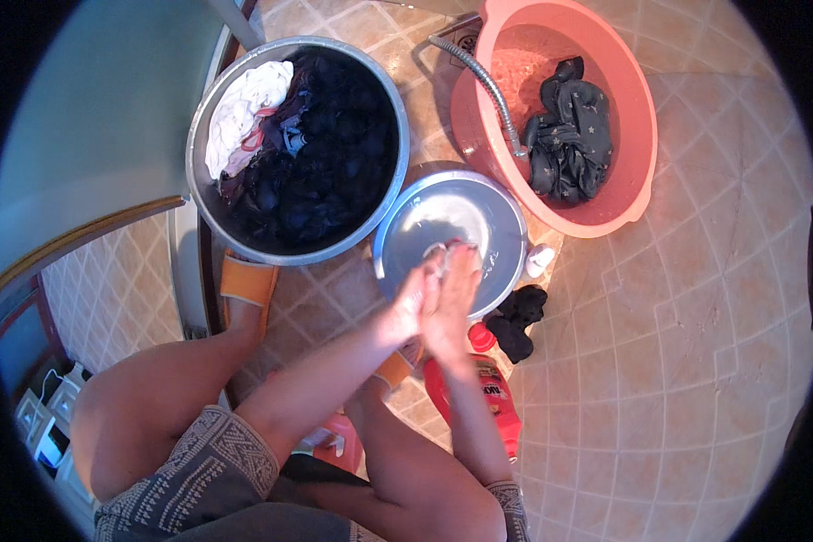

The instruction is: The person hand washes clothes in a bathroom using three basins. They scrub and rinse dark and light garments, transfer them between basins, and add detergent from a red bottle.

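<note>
My left hand [412,299] and my right hand [450,298] are pressed together over a round metal basin [394,223] with water in it. Between their fingers is a small whitish item [436,252], perhaps wet cloth; blur and the hands hide most of it. Beside the basin's right rim stands a small white object [539,260]. Black cloth pieces [515,324], possibly socks, lie on the tiles close to my right wrist, next to a red cap [482,337]. Partly under my right forearm lies a red plastic bottle [501,403] bearing writing.
A larger metal basin [401,146] at upper left holds dark wet laundry [325,162] and a white garment [247,112]. In the pink tub [640,135], a dark star-patterned garment [576,135] lies beneath a flexible metal hose [488,81]. A pale door panel [108,135] borders the left.
</note>
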Tool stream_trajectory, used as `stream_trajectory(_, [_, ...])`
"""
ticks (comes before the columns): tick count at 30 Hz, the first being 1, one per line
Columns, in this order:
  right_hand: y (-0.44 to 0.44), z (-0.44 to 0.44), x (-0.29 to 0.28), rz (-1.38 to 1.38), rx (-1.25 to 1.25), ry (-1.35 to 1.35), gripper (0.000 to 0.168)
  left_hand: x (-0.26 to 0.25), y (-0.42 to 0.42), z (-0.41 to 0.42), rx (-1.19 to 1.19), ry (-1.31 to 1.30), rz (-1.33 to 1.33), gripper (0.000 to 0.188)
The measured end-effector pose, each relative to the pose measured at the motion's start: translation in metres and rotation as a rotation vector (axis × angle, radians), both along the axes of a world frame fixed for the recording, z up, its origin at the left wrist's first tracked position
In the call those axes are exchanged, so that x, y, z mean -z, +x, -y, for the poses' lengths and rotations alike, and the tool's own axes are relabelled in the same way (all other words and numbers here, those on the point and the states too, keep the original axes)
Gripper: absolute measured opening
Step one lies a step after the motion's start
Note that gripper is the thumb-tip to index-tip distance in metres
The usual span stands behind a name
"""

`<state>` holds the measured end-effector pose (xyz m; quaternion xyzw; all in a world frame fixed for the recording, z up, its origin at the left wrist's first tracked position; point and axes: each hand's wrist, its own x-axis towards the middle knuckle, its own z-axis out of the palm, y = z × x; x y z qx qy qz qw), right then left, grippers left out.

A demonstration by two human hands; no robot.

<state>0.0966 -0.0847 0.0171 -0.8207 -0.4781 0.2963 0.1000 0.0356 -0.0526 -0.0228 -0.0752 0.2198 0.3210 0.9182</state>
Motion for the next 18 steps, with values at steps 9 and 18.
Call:
stream_trajectory(9, [0.061, -0.019, 0.027, -0.200, 0.345, -0.125, 0.069, -0.011, -0.006, -0.014, 0.417, -0.063, -0.296, 0.041])
stream_trajectory(18, [0.064, -0.013, 0.027, -0.659, 0.732, 0.300, 0.015, -0.001, -0.001, -0.050, 0.311, -0.163, -0.403, 0.031])
